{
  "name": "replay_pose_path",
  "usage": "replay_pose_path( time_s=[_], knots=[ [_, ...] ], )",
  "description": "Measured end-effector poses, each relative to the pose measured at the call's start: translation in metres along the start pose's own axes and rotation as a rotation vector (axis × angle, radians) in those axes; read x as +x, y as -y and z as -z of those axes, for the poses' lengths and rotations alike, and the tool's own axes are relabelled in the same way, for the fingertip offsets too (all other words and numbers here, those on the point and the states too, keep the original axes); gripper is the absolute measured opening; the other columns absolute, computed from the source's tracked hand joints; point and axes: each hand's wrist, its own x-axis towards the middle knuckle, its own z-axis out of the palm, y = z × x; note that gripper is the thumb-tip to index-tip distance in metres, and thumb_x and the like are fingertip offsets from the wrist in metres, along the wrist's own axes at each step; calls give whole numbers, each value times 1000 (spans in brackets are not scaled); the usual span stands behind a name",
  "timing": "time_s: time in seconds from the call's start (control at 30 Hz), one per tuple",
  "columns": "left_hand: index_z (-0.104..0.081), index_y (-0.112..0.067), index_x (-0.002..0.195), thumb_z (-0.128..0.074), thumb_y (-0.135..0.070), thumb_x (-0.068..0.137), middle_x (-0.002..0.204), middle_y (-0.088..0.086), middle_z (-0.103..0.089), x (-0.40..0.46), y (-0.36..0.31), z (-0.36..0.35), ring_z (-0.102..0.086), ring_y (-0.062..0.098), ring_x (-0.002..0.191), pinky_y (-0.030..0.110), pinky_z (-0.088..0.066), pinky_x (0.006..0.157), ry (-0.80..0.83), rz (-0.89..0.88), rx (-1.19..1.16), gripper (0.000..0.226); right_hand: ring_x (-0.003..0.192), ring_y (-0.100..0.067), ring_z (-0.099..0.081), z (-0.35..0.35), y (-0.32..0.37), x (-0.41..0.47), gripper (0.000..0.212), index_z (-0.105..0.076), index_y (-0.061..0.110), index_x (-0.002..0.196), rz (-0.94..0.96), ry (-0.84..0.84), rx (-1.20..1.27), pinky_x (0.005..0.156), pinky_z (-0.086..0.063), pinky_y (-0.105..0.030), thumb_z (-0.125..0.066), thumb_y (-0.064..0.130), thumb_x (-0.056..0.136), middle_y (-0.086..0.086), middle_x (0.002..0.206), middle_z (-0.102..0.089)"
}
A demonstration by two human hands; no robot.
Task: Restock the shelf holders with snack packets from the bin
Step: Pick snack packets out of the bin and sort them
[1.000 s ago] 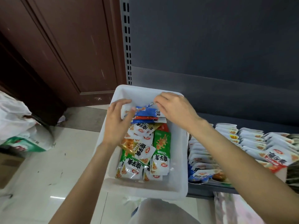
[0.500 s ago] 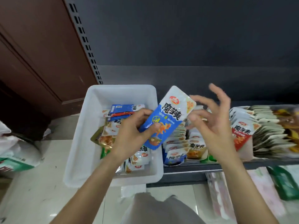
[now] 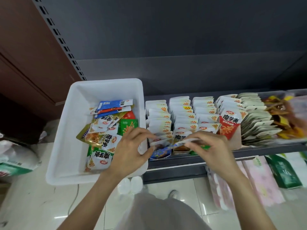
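Both hands on one blue packet at the front of the leftmost shelf holder.

At lower centre of the frame we pinch a blue snack packet (image 3: 163,151) between our left hand (image 3: 132,151) and right hand (image 3: 210,149), fingers curled tight on its top edge, over the front of the leftmost shelf holder (image 3: 158,123). The white bin (image 3: 69,123), centre left, holds loose mixed packets (image 3: 106,130); more filled rows (image 3: 206,112) run toward the right edge.
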Motion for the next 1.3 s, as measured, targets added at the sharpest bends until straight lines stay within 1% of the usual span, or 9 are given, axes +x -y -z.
replay_pose_path(
  time_s=[0.1, 0.2, 0.37, 0.5, 0.63, 0.83, 0.97, 1.13, 1.3],
  knots=[
    [-69, -17, 96, -61, -26, 83, 99, -4, -61, 3, -1, -3, -60, 7, 88, 28, -52, 77, -33, -2, 27, 17, 74, -5, -63, -21, 0, 8, 12, -71, 10, 88, 129, -41, -193, 66, -52, -22, -76, 10, 77, 3, 83, -70],
    [-70, -12, 92, -66, -12, 80, 95, 0, -62, 7, -2, -5, -61, 4, 76, 20, -51, 69, -49, -20, 7, 13, 64, -13, -62, -43, -1, 10, 13, -68, 12, 83, 191, -9, -398, 51, -52, -27, -78, 9, 75, 2, 77, -67],
    [-69, -10, 90, -69, -2, 80, 96, 0, -62, 8, 2, -6, -64, 6, 71, 18, -52, 67, -47, 1, -35, 14, 58, -16, -63, -41, -3, 17, 18, -70, 13, 80, 238, -40, -564, 44, -48, -22, -84, 12, 68, 2, 73, -67],
    [-69, -7, 89, -70, -1, 79, 95, 3, -62, 11, 1, -6, -65, 8, 69, 19, -54, 67, -35, -9, -38, 12, 61, -17, -61, -41, 2, 20, 31, -69, 16, 81, 336, 5, -635, 42, -49, -28, -83, -1, 59, 3, 74, -65],
    [-69, -6, 89, -71, 5, 76, 95, 4, -62, 11, 3, -7, -65, 8, 69, 17, -54, 68, -37, -7, -51, 17, 61, -18, -59, -46, 4, 18, 38, -69, 16, 82, 370, -3, -635, 43, -47, -31, -78, -9, 55, 3, 76, -65],
    [-70, -7, 89, -71, 3, 78, 94, 4, -63, 11, 4, -6, -63, 6, 70, 20, -55, 68, -51, -19, -70, 14, 65, -19, -64, -42, 7, 13, 29, -72, 11, 84, 362, -116, -600, 46, -51, -30, -79, -7, 62, -1, 82, -69],
    [-71, -6, 89, -69, 4, 78, 93, 4, -63, 12, 4, -8, -64, 8, 71, 22, -55, 68, -64, -31, -94, 15, 63, -19, -61, -64, 1, 5, 25, -68, 15, 80, 388, -41, -652, 46, -48, -28, -68, -5, 64, 1, 78, -66],
    [-71, -6, 89, -70, 7, 77, 93, 4, -63, 10, 7, -10, -61, 5, 73, 19, -55, 70, -78, -12, -106, 18, 59, -17, -60, -92, -7, 1, 31, -68, 15, 73, 306, 6, -653, 47, -43, -23, -78, -3, 50, 2, 70, -64],
    [-70, -8, 94, -66, -6, 83, 98, 2, -61, 8, 8, -7, -62, 4, 76, 16, -54, 71, -70, -2, -126, 12, 72, -13, -65, -73, 6, 6, 25, -70, 20, 96, 201, -75, -520, 54, -50, -22, -79, 19, 73, 5, 86, -69]
  ],
)
